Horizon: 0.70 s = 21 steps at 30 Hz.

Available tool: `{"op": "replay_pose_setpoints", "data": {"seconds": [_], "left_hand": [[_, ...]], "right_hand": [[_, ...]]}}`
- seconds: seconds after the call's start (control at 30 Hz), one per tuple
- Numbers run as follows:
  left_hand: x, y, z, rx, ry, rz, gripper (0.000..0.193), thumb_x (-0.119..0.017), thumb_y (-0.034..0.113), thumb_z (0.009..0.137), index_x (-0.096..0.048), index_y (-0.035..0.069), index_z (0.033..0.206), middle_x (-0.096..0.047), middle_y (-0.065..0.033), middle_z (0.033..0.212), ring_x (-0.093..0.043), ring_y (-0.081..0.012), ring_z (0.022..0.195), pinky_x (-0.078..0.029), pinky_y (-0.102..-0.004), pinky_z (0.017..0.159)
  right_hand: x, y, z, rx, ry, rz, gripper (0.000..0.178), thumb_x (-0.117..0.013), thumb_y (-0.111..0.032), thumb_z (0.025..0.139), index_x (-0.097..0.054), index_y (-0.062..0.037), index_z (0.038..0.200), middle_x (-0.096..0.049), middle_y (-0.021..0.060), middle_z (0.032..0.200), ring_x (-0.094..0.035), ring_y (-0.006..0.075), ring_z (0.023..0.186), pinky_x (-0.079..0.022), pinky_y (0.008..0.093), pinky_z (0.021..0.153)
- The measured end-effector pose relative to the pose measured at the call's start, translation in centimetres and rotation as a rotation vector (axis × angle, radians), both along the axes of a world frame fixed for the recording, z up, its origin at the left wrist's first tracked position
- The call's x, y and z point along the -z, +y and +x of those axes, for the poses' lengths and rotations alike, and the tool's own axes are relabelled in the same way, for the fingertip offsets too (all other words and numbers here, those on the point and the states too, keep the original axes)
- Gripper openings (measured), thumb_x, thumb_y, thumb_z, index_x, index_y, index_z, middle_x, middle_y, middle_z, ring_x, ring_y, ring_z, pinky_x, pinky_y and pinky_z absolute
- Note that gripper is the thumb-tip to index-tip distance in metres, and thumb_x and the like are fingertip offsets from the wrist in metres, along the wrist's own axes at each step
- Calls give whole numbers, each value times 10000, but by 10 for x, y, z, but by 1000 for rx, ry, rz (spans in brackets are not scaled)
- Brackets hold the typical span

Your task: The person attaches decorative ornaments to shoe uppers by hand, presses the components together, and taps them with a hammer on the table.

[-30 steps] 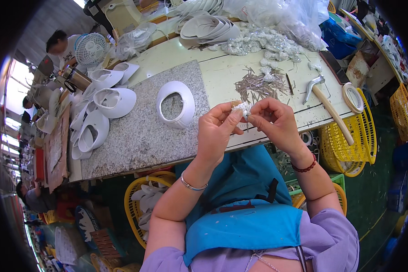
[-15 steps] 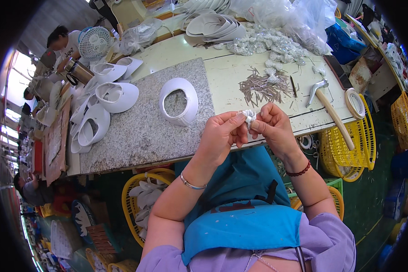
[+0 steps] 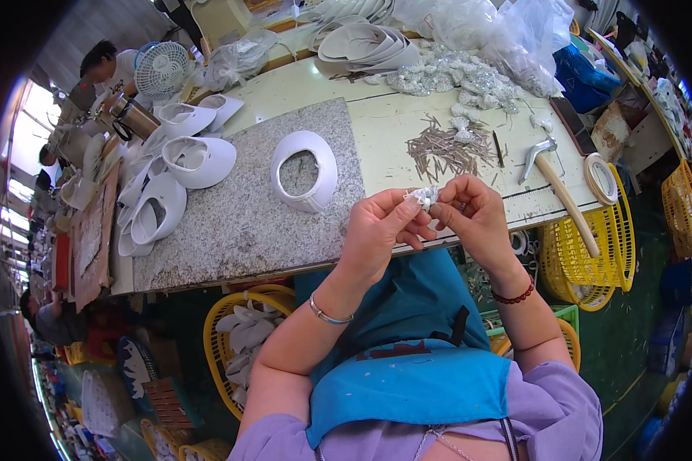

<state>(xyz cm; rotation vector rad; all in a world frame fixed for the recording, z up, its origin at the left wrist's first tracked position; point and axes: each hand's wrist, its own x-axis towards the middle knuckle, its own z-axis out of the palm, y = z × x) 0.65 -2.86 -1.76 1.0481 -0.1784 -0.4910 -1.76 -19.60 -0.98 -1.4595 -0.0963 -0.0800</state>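
Over the table's near edge, my left hand [image 3: 388,223] pinches a small white bow [image 3: 422,197] between thumb and fingers. My right hand [image 3: 469,215] grips the bow's other side, thumb and forefinger pressed together at it. The fingers partly cover the bow. To the left, a white shoe upper [image 3: 327,173] with an oval opening lies alone on a grey speckled slab [image 3: 231,184]. Beyond my hands lies a heap of thin brownish sticks [image 3: 447,147], with one more white bow [image 3: 463,127] at its far side.
Several white uppers [image 3: 200,163] line the slab's left side. Silvery white bows [image 3: 477,77] heap up at the back beside plastic bags [image 3: 515,46]. On the right lie a hammer [image 3: 565,196] and a tape roll [image 3: 600,178]. Yellow baskets [image 3: 215,330] stand below the table. A person [image 3: 115,73] sits far left.
My right hand has shifted slightly right and turned, its fingers now higher at the bow. The left hand keeps its pinch, and more of the bow shows.
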Motion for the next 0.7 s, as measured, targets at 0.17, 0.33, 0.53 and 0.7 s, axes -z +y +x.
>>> {"op": "replay_pose_setpoints", "data": {"seconds": [0.17,0.33,0.53,0.7], "left_hand": [[-2,0,1,-6,-105,97,215,-565,163,931,-609,-27,1023,-663,-99,819,-686,-209,737,-548,-245,580],[-1,-2,-2,-38,-157,133,238,-571,163,929,-603,-37,1053,-674,-117,854,-687,-204,766,-555,-248,605],[0,-11,-10,-169,-295,220,239,-567,106,925,-598,-56,1098,-682,-102,901,-666,-132,800,-538,-230,666],[10,-13,-11,-274,-419,300,237,-576,77,916,-584,-70,1101,-675,-95,935,-649,-126,858,-528,-234,724]], "right_hand": [[0,0,2,10,-68,-8,107,-625,29,826,-528,-12,851,-581,4,756,-530,30,657,-448,170,577],[-6,4,-1,122,-211,-295,125,-624,55,789,-515,-5,790,-564,13,701,-532,50,627,-449,195,561],[-9,8,-1,201,-355,-469,142,-613,48,787,-495,-9,731,-534,46,659,-554,104,595,-481,247,551],[2,10,3,234,-435,-613,150,-611,46,792,-488,-7,722,-536,60,685,-571,112,625,-504,254,585]]}}
